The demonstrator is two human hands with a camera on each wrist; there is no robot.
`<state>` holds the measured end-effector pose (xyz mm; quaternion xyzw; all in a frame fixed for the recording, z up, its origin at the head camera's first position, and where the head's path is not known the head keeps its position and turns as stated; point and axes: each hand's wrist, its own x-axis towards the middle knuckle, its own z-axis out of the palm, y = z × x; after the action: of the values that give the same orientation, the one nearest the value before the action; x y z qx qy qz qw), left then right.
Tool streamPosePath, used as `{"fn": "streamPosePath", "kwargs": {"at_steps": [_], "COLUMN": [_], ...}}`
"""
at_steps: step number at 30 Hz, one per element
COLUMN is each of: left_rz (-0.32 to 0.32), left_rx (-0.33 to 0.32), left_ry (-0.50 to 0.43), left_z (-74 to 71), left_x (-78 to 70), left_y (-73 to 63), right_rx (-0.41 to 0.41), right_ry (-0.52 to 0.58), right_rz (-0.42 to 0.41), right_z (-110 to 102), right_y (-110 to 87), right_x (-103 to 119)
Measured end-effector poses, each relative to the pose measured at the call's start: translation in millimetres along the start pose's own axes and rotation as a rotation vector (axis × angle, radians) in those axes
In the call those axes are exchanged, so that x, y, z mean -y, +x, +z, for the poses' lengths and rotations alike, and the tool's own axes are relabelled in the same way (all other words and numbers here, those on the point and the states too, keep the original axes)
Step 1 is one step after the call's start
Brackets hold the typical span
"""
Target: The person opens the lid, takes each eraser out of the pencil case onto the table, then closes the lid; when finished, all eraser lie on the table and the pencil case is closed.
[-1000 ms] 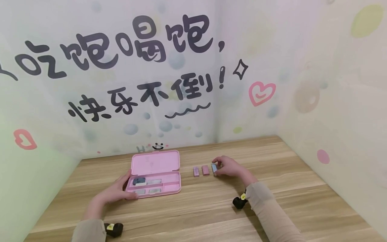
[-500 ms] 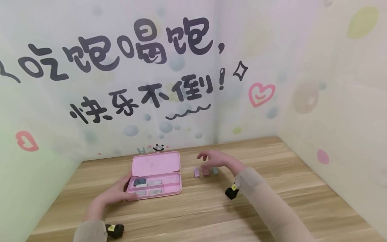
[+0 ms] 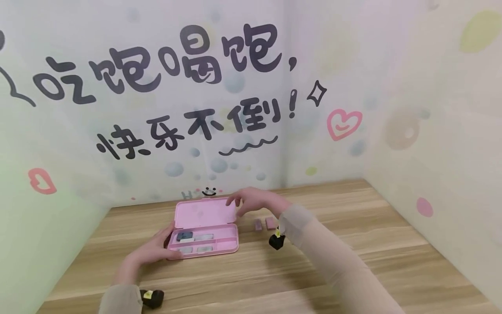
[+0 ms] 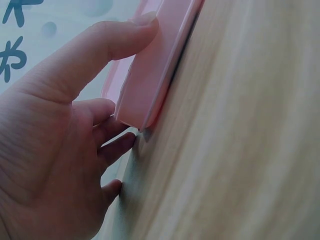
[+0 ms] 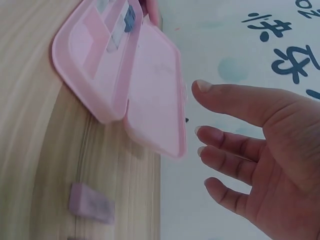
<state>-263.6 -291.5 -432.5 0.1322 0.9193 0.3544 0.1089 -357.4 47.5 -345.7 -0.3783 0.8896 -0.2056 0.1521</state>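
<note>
An open pink pencil case (image 3: pixel 198 213) lies on the table with its lid tilted back. My left hand (image 3: pixel 153 250) grips its left end, thumb on the front edge and fingers behind, as the left wrist view also shows. Over the lid's right edge is my right hand (image 3: pixel 254 200), fingers loosely bent with nothing in them; the right wrist view shows thumb and fingers apart. Inside the case sit a dark block (image 3: pixel 184 236) and several whitish pieces; the front right compartment is bare. A small purple block (image 3: pixel 258 225) and a pink block (image 3: pixel 270 223) lie to its right.
The wood-grain table (image 3: pixel 219 283) meets a white printed backdrop (image 3: pixel 251 174) close behind the case, with a side wall (image 3: pixel 431 174) on the right. Black wrist cameras hang at both cuffs. The right wrist covers the spot beside the pink block.
My right hand has left the blue block and moved left over the other blocks to the case's lid. The left hand keeps its grip on the case. The head view has shifted slightly.
</note>
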Motion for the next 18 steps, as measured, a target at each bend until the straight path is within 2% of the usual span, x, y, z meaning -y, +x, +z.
{"fn": "streamPosePath", "kwargs": {"at_steps": [7, 11, 18], "left_rz": [0.015, -0.004, 0.009], "left_rx": [-0.006, -0.009, -0.012], "left_ry": [0.0, 0.006, 0.011], "left_z": [-0.6, -1.1, -1.0], "left_x": [3.0, 2.6, -0.6], "left_y": [1.5, 1.8, 0.2], "right_rx": [0.036, 0.052, 0.081], "right_ry": [0.02, 0.031, -0.023], "right_rz": [-0.03, -0.045, -0.088], "right_z": [15.9, 28.8, 45.8], "right_y": [23.4, 33.5, 44.6], "right_x": [11.8, 14.5, 17.9]}}
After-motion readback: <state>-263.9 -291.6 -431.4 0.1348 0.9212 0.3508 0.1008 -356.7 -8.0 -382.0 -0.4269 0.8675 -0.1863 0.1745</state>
